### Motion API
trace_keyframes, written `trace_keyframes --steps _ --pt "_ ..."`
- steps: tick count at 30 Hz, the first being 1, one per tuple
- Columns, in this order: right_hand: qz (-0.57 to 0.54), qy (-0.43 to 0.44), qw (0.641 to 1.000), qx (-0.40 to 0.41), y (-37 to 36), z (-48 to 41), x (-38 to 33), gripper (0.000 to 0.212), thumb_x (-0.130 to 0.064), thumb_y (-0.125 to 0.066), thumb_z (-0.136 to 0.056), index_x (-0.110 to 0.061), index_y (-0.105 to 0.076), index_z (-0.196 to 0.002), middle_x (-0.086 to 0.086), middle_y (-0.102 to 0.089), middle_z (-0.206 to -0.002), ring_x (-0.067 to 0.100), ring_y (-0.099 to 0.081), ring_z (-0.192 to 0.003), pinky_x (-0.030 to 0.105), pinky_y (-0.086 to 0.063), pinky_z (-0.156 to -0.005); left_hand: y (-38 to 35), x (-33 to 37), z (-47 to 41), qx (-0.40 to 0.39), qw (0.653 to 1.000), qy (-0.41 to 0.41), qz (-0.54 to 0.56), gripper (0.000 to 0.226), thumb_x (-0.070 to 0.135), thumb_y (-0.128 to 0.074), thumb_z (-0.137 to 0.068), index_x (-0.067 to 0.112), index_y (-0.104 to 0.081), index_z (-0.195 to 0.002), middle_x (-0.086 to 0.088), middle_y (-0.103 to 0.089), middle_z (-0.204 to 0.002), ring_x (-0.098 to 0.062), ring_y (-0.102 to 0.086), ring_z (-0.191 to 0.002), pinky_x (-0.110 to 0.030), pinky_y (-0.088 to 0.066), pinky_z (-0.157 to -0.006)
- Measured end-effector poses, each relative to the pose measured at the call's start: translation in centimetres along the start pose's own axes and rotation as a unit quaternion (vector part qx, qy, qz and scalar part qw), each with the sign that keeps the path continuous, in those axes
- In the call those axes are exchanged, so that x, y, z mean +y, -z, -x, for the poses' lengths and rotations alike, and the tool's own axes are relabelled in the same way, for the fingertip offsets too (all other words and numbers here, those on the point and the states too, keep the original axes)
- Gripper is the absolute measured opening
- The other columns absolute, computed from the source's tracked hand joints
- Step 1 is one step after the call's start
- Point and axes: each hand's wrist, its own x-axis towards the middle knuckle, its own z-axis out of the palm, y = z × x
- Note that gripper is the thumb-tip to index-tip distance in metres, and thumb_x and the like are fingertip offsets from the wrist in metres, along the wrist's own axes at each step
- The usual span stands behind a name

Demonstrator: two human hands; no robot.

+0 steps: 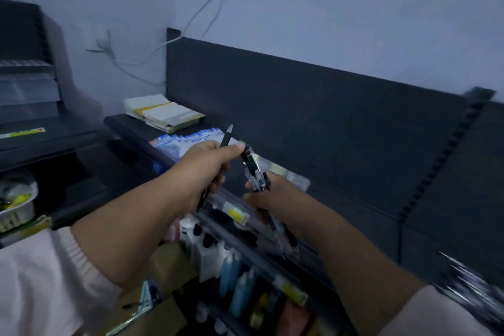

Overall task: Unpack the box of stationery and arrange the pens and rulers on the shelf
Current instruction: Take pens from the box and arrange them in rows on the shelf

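Above shelf [354, 207], left hand [207, 166], right hand [275, 202]: fingers [236, 148] around pens [255, 169].

slim black plastic pen [225, 141]: tilted, tip up, gripped in your left hand [207, 169] | bundle of clear-barrelled black-tipped pens [255, 172]: tilted, held in your right hand [271, 200]

You face a pale wall [341, 8] in dim, bluish light, with thin white cables [162, 45] trailing down it toward the far left. A dark back panel [300, 106] stands against it across the far side, with a slotted upright [441, 161] at its right end. A second dark rack [24, 35] sits at far left.
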Motion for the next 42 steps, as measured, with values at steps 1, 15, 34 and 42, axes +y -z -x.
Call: trace_keyframes --steps 1,15,34,42 --pt "0.044 0.006 0.999 0.012 1.3 1.4 0.5 0.015 -0.011 -0.063 -0.087 -0.021 -0.051 -0.090 0.000 -0.049 -0.068 0.013 -0.048 -0.055 0.026 -0.041 -0.052 -1.8 0.2 0.6 -0.023 1.000 -0.009 -0.008 0.031 0.036 -0.066 -0.086 0.018 -0.047 -0.068 0.000 -0.047 -0.063 -0.010 -0.037 -0.042 -0.018 -0.025 -0.039" --pt "0.082 -0.099 0.966 0.226 19.3 28.8 10.3 0.043 -0.019 -0.082 -0.066 -0.019 -0.055 -0.100 0.002 -0.055 -0.076 0.015 -0.053 -0.063 0.033 -0.046 -0.061 -28.7 -1.3 14.4 -0.247 0.966 -0.001 -0.073 0.008 0.018 -0.061 -0.089 0.016 -0.057 -0.082 -0.004 -0.061 -0.068 -0.010 -0.046 -0.048 -0.020 -0.031 -0.037" --pt "-0.293 -0.169 0.830 0.444 33.1 49.7 21.0 0.017 -0.011 -0.072 -0.083 -0.017 -0.059 -0.092 -0.001 -0.061 -0.066 0.012 -0.052 -0.049 0.023 -0.047 -0.047 -50.8 -5.5 23.4 -0.350 0.929 0.105 -0.057 0.005 0.011 -0.058 -0.093 0.009 -0.055 -0.089 -0.009 -0.063 -0.076 -0.012 -0.041 -0.053 -0.020 -0.030 -0.038" --pt "-0.455 -0.137 0.693 0.542 38.3 47.9 24.1 0.008 -0.008 -0.059 -0.091 -0.009 -0.059 -0.083 0.004 -0.065 -0.065 0.010 -0.056 -0.045 0.021 -0.045 -0.041 -56.6 -8.1 20.2 -0.418 0.895 0.117 -0.099 0.006 0.007 -0.060 -0.091 0.010 -0.056 -0.088 -0.009 -0.067 -0.081 -0.013 -0.043 -0.054 -0.020 -0.031 -0.038"
